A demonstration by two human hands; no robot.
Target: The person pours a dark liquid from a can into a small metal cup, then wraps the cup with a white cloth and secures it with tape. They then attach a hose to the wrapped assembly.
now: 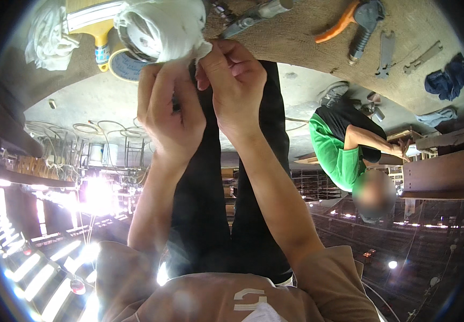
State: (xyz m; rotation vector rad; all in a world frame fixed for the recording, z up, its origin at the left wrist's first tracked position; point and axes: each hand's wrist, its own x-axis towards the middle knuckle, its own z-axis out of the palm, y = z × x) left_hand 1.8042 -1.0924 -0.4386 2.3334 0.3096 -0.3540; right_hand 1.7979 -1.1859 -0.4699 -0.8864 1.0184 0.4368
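A white cloth [181,32] lies bunched around a round, greyish-white object [139,36] at the top of the view. My right hand [237,86] pinches a loose corner of that cloth between thumb and fingertips. Close beside it, my left hand [173,110] is closed at the cloth's lower edge, its fingertips partly hidden by the fabric. Just left of the bundle lie a paintbrush [101,42] with a yellow handle and a round tin or roll [124,65] with a blue-marked face. Another crumpled white cloth [53,40] sits farther left.
On the brown-covered worktop are a metal tool [256,19], an orange-handled tool [352,24], two flat wrenches [386,53] and a dark blue rag [447,78]. A co-worker in green [336,145] sits at right beside a brown bench [441,166]. Hoses [89,127] lie on the floor at left.
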